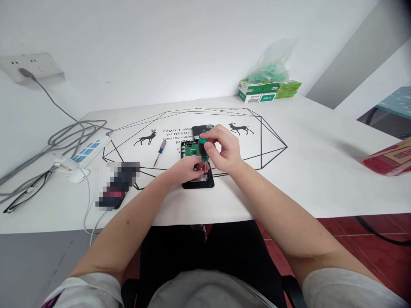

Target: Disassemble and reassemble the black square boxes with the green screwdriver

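Observation:
My right hand [224, 149] grips a black and green screwdriver [203, 149] by its handle, the shaft pointing down. Its tip comes down over an opened black device [210, 183] with a green circuit board [191, 148] at its far side. My left hand [189, 169] lies over the middle of this device. Its fingertips are pinched close to the screwdriver shaft, and I cannot make out what, if anything, is between them. Just behind the device rests a flat black piece [199, 131] with small labels, partly covered by my right hand.
A second screwdriver [160, 152] lies to the left. Further left are a phone-like pixelated object [118, 186], a power strip [88, 156], glasses [27, 194] and grey cables [64, 134]. Green boxes [258, 90] with a plastic bag [272, 64] stand back right; a red package [388, 158] sits far right.

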A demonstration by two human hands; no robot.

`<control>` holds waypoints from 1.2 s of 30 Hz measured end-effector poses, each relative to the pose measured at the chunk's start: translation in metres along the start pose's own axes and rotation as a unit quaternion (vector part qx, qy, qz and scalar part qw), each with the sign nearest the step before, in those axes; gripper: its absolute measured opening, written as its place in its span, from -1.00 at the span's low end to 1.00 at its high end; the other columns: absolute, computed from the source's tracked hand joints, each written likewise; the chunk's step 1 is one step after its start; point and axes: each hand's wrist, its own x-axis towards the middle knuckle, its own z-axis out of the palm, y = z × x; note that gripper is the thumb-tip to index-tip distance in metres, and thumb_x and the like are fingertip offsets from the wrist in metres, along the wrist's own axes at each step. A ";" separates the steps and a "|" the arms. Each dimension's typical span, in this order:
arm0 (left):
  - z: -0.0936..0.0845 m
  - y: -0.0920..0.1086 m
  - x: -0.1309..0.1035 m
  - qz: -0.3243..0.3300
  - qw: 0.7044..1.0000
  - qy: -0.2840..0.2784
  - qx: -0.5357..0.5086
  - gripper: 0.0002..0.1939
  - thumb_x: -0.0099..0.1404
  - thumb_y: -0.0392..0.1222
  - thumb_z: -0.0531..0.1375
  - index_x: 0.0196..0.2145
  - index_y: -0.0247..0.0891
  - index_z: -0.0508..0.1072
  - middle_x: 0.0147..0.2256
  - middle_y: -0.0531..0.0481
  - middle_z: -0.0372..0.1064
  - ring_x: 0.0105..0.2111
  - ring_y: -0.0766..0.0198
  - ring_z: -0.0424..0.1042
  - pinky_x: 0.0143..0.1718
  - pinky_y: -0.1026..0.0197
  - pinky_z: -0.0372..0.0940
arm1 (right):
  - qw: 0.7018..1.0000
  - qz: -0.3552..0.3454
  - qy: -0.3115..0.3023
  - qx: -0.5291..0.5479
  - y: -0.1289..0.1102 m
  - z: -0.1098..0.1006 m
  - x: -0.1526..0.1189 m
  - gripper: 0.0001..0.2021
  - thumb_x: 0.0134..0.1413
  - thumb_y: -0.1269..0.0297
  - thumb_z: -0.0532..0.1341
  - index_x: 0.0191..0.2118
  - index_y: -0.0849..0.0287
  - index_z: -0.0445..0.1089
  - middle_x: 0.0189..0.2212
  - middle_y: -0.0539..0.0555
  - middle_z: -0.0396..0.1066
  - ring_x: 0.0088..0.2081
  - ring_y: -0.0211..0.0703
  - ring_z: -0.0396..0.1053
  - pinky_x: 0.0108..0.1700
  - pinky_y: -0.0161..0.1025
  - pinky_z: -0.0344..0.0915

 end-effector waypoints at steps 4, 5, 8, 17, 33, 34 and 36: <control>0.000 0.001 -0.002 0.016 1.000 0.008 -0.003 -0.86 0.30 -0.35 0.19 -0.24 -0.19 0.53 -0.33 0.04 0.55 -0.31 0.18 0.53 -0.20 0.12 0.45 | 0.999 0.031 0.005 0.034 -0.001 0.001 0.001 -0.90 0.29 0.22 0.30 -0.20 0.02 0.34 -0.25 0.05 0.43 -0.27 -0.11 0.39 -0.28 -0.07 0.40; 0.000 0.000 -0.002 0.024 0.999 0.024 0.002 -0.86 0.31 -0.35 0.18 -0.24 -0.20 0.52 -0.32 0.03 0.54 -0.31 0.18 0.53 -0.20 0.12 0.45 | 0.998 0.046 0.003 0.049 -0.001 0.003 -0.001 -0.85 0.27 0.22 0.32 -0.20 0.01 0.31 -0.21 0.06 0.45 -0.25 -0.11 0.42 -0.26 -0.07 0.41; -0.003 -0.006 -0.001 0.050 0.992 0.106 0.054 -0.85 0.36 -0.34 0.15 -0.23 -0.20 0.52 -0.27 -0.01 0.53 -0.25 0.14 0.52 -0.14 0.07 0.46 | 0.992 0.096 0.000 0.086 -0.001 0.009 -0.006 -0.76 0.28 0.19 0.35 -0.19 0.01 0.23 -0.13 0.05 0.53 -0.32 -0.19 0.48 -0.24 -0.09 0.46; -0.025 -0.037 -0.005 0.034 0.941 0.185 0.283 -0.86 0.42 -0.29 0.15 -0.13 -0.17 0.50 -0.11 -0.12 0.52 0.02 -0.04 0.44 0.14 -0.11 0.35 | 1.000 0.015 -0.002 -0.017 -0.003 0.006 -0.005 -0.83 0.39 0.06 0.26 -0.10 0.01 0.50 -0.22 0.10 0.59 -0.15 0.00 0.56 -0.10 0.04 0.46; -0.023 -0.034 -0.005 -0.029 0.940 0.208 0.268 -0.68 0.42 -0.23 0.16 0.10 -0.20 0.42 0.00 -0.15 0.51 0.13 -0.12 0.37 0.25 -0.15 0.29 | 0.998 0.028 0.054 0.009 0.001 0.010 -0.004 -0.85 0.27 0.21 0.37 -0.14 0.02 0.40 -0.11 0.07 0.44 -0.19 -0.12 0.46 -0.24 -0.10 0.44; -0.023 -0.034 -0.006 -0.028 0.941 0.209 0.264 -0.67 0.42 -0.24 0.16 0.12 -0.20 0.41 0.00 -0.15 0.50 0.12 -0.12 0.37 0.24 -0.16 0.29 | 0.997 0.053 0.047 0.033 0.001 0.011 -0.006 -0.81 0.26 0.19 0.39 -0.15 0.02 0.36 -0.06 0.07 0.46 -0.22 -0.16 0.49 -0.25 -0.11 0.46; -0.023 -0.034 -0.006 -0.031 0.944 0.210 0.254 -0.61 0.41 -0.25 0.16 0.17 -0.21 0.39 0.00 -0.17 0.50 0.12 -0.14 0.37 0.22 -0.17 0.30 | 0.992 0.099 0.043 0.069 0.001 0.014 -0.009 -0.75 0.25 0.16 0.42 -0.15 0.01 0.31 -0.03 0.05 0.51 -0.30 -0.22 0.51 -0.26 -0.13 0.48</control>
